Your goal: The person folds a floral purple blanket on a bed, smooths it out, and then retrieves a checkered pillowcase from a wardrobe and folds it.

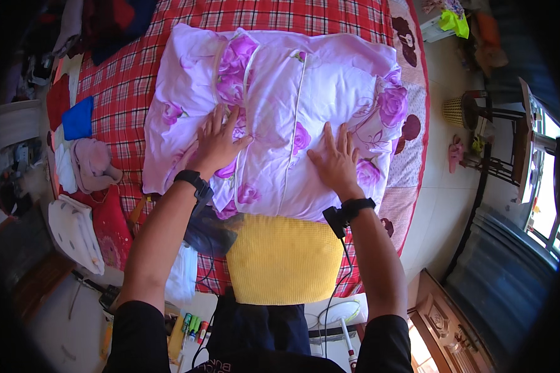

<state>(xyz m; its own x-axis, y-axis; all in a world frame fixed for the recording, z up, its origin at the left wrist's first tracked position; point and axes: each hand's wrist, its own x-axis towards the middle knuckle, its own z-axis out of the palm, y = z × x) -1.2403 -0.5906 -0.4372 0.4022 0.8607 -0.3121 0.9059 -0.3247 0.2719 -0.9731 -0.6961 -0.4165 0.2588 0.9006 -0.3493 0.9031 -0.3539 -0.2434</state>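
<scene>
A bundle of white-and-lilac bedding [326, 81] with purple roses and piped seams lies folded on the bed, with wrinkles across its top. My left hand [219, 142] rests flat on its left part, fingers spread over a printed rose. On the right part, my right hand [335, 155] presses down with the fingers apart. Neither hand grips the cloth. Each wrist wears a black strap; a cable hangs from the right one. Just below the bundle sits a yellow ribbed cushion [285, 258], partly under its near edge.
The red plaid bedspread [121, 99] runs beneath everything. Along the left lie a blue folded cloth [78, 117], a pinkish garment [93, 163] and a white folded cloth [74, 233]. A yellow basket [454, 112] and pink slippers [456, 154] stand on the floor at right.
</scene>
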